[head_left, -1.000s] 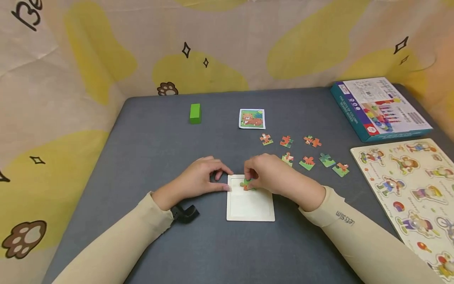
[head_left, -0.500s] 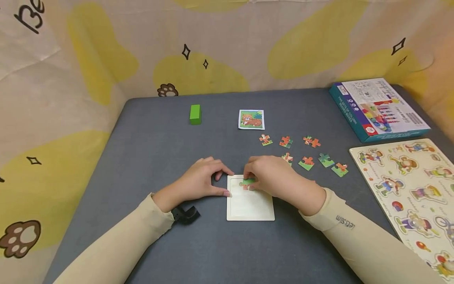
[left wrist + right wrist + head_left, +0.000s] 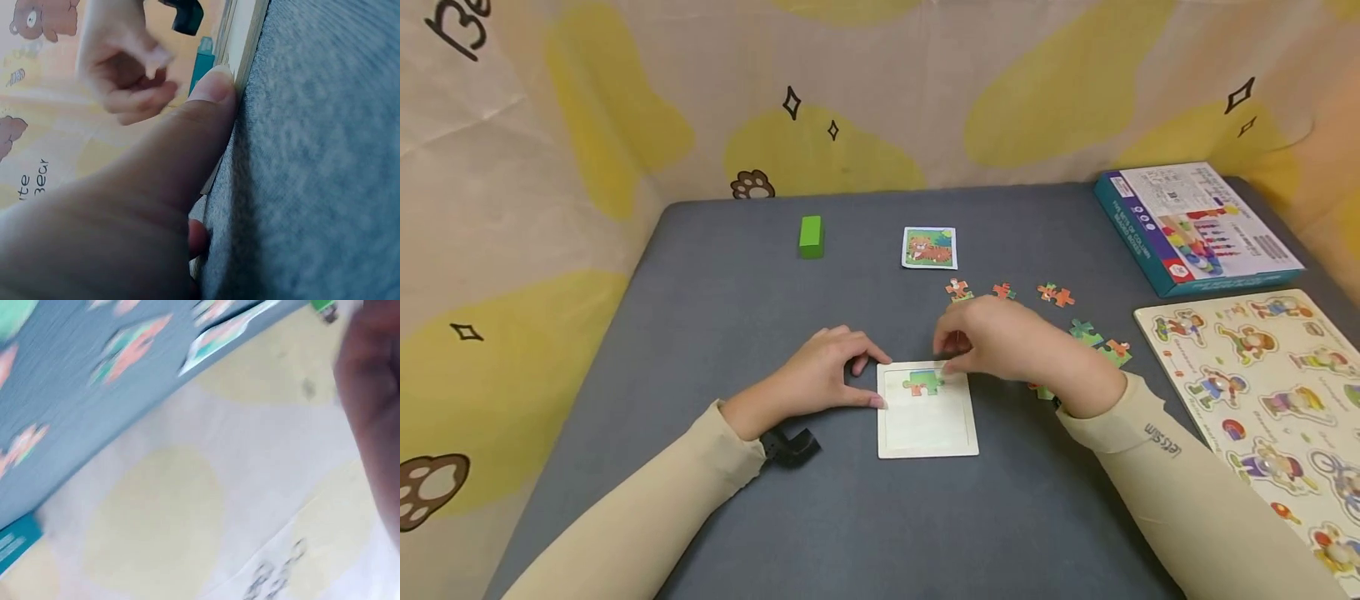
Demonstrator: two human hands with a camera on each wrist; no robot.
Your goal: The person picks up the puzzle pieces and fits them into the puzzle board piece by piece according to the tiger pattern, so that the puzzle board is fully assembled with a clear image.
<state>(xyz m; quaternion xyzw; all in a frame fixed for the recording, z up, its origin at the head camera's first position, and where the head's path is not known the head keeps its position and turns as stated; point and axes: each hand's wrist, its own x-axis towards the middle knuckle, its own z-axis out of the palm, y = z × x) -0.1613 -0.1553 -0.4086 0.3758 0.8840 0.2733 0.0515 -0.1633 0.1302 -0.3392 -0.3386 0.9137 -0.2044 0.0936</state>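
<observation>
In the head view a cream puzzle tray [image 3: 928, 433] lies flat on the table. A green and orange jigsaw piece [image 3: 925, 382] sits inside it near the top edge. My left hand [image 3: 825, 372] rests at the tray's left side, thumb on the edge and index fingertip at the upper left corner; the left wrist view shows this thumb [image 3: 209, 106] against the wooden edge. Just above the tray's upper right corner hovers my right hand [image 3: 1003, 343], fingers loosely bent, with no piece visible in them. It covers some of the loose jigsaw pieces [image 3: 1063, 297] behind it.
A small tiger picture card [image 3: 929, 247] and a green block [image 3: 811, 237] lie farther back. At the right are a teal-sided box [image 3: 1198, 229] and a large board of printed figures [image 3: 1195, 433]. A patterned cloth [image 3: 850, 83] hangs behind the table.
My right hand has let go of the jigsaw piece in the tray and moved up and right, off the tray. My left hand has stayed at the tray's left edge.
</observation>
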